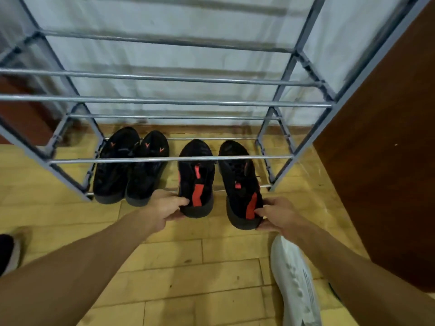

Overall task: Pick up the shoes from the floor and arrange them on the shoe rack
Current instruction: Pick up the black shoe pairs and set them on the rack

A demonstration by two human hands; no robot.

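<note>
Each hand grips a heel: left hand (164, 208) on one black-red shoe (196, 177), right hand (275, 216) on its mate (240, 182), toes on the rack (169, 159)'s bottom tier; beside the left grip sits another black pair (131, 165), a white shoe (296, 285) lies under the right forearm

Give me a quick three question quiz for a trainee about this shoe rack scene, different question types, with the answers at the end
1. True or false: both hands grip shoes by the heel.
2. How many black shoes sit on the rack's bottom tier? A) two B) four C) six
3. Fill in: the shoe on the floor under the right forearm is ____ in colour.

Key
1. True: the left hand and right hand each hold a heel of the red-striped pair.
2. B, on the shoe rack, counting the left pair.
3. White: the white shoe.
</note>
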